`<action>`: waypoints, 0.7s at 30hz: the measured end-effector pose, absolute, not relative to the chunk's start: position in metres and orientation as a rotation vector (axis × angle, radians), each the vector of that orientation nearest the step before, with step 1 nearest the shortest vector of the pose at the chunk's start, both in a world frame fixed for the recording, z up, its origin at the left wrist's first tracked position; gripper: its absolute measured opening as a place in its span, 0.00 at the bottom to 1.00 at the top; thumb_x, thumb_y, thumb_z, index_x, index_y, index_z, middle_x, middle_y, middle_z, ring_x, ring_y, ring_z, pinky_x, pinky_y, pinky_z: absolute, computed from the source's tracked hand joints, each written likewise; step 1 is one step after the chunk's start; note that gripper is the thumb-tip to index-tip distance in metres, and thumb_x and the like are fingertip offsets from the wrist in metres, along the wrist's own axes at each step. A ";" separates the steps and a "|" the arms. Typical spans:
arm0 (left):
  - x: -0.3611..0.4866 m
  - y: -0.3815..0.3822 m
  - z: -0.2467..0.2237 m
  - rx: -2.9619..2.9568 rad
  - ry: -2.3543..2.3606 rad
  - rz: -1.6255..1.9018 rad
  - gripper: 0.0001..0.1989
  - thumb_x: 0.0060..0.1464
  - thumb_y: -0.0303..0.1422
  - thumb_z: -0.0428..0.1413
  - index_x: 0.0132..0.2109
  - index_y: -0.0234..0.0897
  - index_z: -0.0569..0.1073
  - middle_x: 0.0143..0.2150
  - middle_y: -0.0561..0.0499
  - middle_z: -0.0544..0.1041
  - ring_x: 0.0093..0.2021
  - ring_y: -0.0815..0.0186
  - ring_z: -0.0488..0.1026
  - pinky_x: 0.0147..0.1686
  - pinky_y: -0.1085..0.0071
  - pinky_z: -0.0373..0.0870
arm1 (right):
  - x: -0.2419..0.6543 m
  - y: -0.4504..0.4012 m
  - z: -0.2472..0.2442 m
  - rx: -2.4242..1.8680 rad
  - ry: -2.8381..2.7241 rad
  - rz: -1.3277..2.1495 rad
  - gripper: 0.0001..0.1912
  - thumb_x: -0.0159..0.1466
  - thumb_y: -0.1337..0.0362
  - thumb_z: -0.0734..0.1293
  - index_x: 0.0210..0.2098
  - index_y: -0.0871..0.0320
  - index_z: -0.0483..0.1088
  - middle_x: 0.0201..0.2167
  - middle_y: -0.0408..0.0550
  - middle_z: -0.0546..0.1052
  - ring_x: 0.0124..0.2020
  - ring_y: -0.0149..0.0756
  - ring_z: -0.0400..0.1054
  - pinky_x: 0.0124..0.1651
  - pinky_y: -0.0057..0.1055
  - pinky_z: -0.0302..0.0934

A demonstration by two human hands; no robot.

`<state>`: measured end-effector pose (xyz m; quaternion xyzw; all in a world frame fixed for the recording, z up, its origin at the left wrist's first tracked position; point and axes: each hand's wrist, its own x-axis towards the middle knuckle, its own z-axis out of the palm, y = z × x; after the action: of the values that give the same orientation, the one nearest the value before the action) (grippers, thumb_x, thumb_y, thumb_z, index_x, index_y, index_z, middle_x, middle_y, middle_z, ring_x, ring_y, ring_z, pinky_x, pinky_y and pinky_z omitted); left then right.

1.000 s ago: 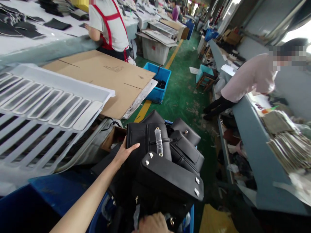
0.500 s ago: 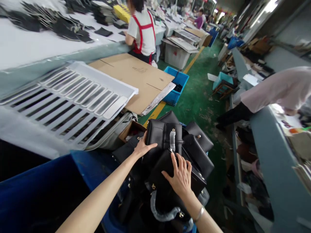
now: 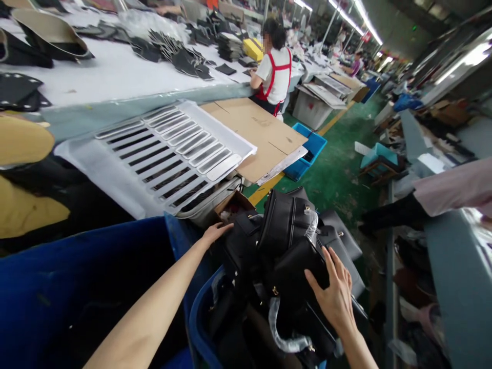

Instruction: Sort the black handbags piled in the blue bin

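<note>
Several black handbags are heaped in a blue bin (image 3: 203,328) in front of me. One upright bag (image 3: 274,220) with a plastic-wrapped handle sits at the top of the heap. My left hand (image 3: 216,234) is at the left side of the pile, fingers stretched, by a dark bag (image 3: 244,230). My right hand (image 3: 336,287) is spread over the right side of a nearer black bag (image 3: 300,269), which has a wrapped handle hanging toward me. Whether the fingertips press on the bags is hard to tell.
A large blue bin (image 3: 126,230) stands at the left. Beyond are a slotted white sheet (image 3: 184,148), cardboard (image 3: 257,128) and a blue crate (image 3: 303,154). One person (image 3: 274,77) is at the long table, another (image 3: 453,189) bends at the right.
The view has swung left, so the scene sits further right. My left hand has moved off the upright bag to the left side of the heap. My right hand has shifted to the nearer bag's right side.
</note>
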<state>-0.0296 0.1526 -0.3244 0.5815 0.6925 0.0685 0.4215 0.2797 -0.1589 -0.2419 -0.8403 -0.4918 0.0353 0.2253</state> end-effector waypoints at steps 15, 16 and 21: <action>-0.121 -0.053 -0.264 1.168 1.392 0.201 0.42 0.42 0.48 0.72 0.61 0.41 0.66 0.62 0.46 0.72 0.63 0.52 0.69 0.65 0.61 0.66 | 0.279 -0.143 -0.254 -2.489 -1.451 0.303 0.43 0.66 0.35 0.62 0.73 0.35 0.41 0.70 0.33 0.53 0.68 0.40 0.53 0.64 0.51 0.57; -0.127 -0.076 -0.276 1.041 1.458 0.220 0.40 0.43 0.48 0.72 0.59 0.40 0.68 0.62 0.44 0.72 0.63 0.51 0.68 0.65 0.59 0.66 | 0.278 -0.142 -0.254 -2.491 -1.456 0.307 0.43 0.66 0.36 0.62 0.73 0.35 0.40 0.70 0.33 0.54 0.68 0.40 0.53 0.64 0.52 0.57; -0.152 -0.135 -0.324 0.613 1.536 0.385 0.28 0.46 0.46 0.70 0.50 0.40 0.72 0.58 0.43 0.75 0.62 0.51 0.70 0.67 0.57 0.65 | 0.272 -0.139 -0.255 -2.501 -1.477 0.301 0.44 0.66 0.36 0.63 0.73 0.36 0.40 0.69 0.34 0.56 0.66 0.40 0.55 0.63 0.50 0.58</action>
<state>-0.1525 -0.1352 -0.3242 0.2708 0.6792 0.1702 0.6606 0.2718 -0.1389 -0.2553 -0.8512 -0.5027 0.1024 0.1106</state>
